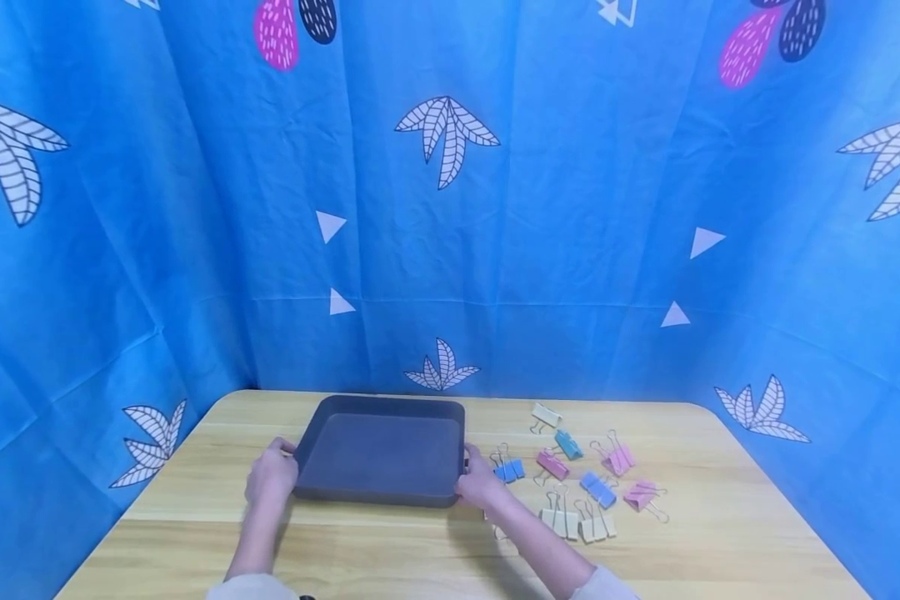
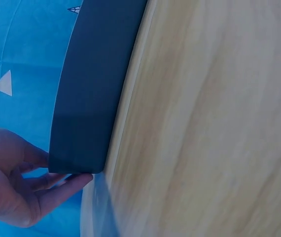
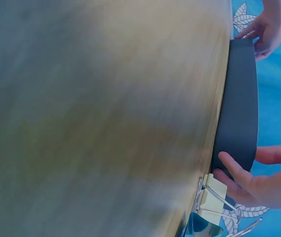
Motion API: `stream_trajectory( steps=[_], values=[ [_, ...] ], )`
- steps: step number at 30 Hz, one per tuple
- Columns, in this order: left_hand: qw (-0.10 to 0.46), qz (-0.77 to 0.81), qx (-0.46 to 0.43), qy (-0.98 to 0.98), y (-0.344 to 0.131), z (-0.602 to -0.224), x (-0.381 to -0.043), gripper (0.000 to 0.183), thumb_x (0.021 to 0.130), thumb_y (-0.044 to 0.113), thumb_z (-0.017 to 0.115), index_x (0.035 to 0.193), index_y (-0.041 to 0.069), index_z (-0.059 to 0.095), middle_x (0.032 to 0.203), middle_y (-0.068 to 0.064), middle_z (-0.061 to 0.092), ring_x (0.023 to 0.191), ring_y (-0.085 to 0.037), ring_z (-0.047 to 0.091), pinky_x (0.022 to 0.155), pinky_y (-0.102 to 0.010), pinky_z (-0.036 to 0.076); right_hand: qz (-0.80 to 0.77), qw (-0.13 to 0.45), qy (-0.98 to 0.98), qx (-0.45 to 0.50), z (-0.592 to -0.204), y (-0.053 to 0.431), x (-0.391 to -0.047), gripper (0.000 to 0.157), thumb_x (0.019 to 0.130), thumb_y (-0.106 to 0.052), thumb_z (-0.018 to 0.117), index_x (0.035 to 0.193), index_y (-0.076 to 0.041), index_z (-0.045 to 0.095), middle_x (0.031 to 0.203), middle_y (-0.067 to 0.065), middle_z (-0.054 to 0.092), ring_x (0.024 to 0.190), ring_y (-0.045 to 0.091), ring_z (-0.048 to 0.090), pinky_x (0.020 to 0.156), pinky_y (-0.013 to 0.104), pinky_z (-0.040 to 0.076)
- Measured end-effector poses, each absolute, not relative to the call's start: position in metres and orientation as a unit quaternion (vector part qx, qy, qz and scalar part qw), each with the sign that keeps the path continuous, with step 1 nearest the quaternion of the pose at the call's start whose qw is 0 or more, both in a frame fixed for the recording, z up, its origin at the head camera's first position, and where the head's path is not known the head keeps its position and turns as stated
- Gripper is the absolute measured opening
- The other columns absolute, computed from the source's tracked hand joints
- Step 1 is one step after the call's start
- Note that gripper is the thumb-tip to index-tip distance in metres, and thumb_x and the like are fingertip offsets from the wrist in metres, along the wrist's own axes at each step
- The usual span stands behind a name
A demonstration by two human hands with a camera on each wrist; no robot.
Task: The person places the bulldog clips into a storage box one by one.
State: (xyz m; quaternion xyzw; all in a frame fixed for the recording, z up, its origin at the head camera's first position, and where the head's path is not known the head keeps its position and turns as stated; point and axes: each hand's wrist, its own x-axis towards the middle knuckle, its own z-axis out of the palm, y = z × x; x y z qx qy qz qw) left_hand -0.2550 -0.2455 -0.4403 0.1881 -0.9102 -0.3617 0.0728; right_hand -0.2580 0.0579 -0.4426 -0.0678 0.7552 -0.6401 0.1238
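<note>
A dark grey rectangular baking tray (image 1: pixel 390 454) with low walls is on the wooden table, left of a group of binder clips. My left hand (image 1: pixel 272 473) grips its left side; in the left wrist view the fingers (image 2: pixel 64 192) reach under the corner of the wall. At the opposite end, my right hand (image 1: pixel 482 481) holds the right side, with fingertips on the outer wall and the thumb at the rim in the right wrist view. Inside, the tray shows only its bare floor. Beside the right hand stands a cream binder clip (image 3: pixel 213 195).
Several binder clips in blue, pink, teal and cream lie scattered right of the tray, such as a pink clip (image 1: pixel 620 459) and a blue clip (image 1: pixel 598 489). Some are partly behind my right forearm. A blue patterned curtain (image 1: pixel 570 250) surrounds the table's (image 1: pixel 375 550) back and sides.
</note>
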Motion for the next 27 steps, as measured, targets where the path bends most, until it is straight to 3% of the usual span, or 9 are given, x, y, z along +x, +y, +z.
stream_trajectory(
  steps=[9, 17, 27],
  values=[
    [0.067, -0.363, 0.183, -0.911, -0.243, -0.441, -0.254, 0.031, 0.086, 0.003, 0.036, 0.112, -0.001, 0.051, 0.101, -0.030, 0.054, 0.072, -0.036, 0.054, 0.052, -0.039, 0.040, -0.480, 0.067, 0.868, -0.113, -0.437, 0.063, -0.260, 0.066, 0.069, 0.022, 0.045, 0.132, 0.019, 0.026, 0.120, 0.037, 0.044, 0.111, 0.048, 0.043, 0.087, 0.052, 0.041],
    [0.052, -0.368, 0.166, -0.914, -0.239, -0.437, -0.256, 0.030, 0.086, 0.005, 0.036, 0.111, -0.003, 0.050, 0.110, -0.033, 0.051, 0.086, -0.044, 0.053, 0.061, -0.044, 0.042, -0.397, 0.056, 0.908, -0.125, -0.430, 0.074, -0.264, 0.057, 0.072, 0.018, 0.048, 0.127, 0.019, 0.036, 0.121, 0.036, 0.044, 0.110, 0.047, 0.045, 0.086, 0.051, 0.041],
    [0.036, -0.359, 0.119, -0.925, -0.233, -0.437, -0.255, 0.027, 0.084, 0.002, 0.038, 0.106, -0.007, 0.049, 0.103, -0.032, 0.054, 0.081, -0.042, 0.055, 0.064, -0.047, 0.044, -0.322, 0.018, 0.940, -0.109, -0.426, 0.083, -0.264, 0.049, 0.070, 0.016, 0.053, 0.118, 0.014, 0.051, 0.113, 0.028, 0.052, 0.108, 0.043, 0.048, 0.090, 0.051, 0.039]
  ],
)
